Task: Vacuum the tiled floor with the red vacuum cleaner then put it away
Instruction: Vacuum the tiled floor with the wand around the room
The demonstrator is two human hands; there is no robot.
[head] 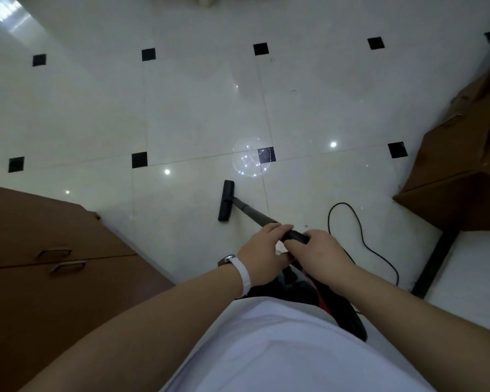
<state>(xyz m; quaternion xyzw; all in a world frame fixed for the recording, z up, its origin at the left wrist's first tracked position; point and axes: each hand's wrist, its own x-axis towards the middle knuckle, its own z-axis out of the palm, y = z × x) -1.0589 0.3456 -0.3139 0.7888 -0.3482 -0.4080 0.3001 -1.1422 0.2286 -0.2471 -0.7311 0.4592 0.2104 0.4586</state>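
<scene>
The vacuum's black floor head (226, 200) rests flat on the white tiled floor (198, 114), just in front of me. A grey wand (252, 214) runs from it back to a black handle (294, 236). My left hand (262, 254) wraps the wand's upper end. My right hand (321, 254) grips the handle right behind it. The red and black vacuum body (334, 304) sits below my hands, mostly hidden by my arms and white shirt.
A brown cabinet with two handles (48, 264) stands at the left. Another brown cabinet (464, 154) stands at the right. The black power cord (359, 236) loops on the floor to the right of my hands. Small black inset tiles dot the floor.
</scene>
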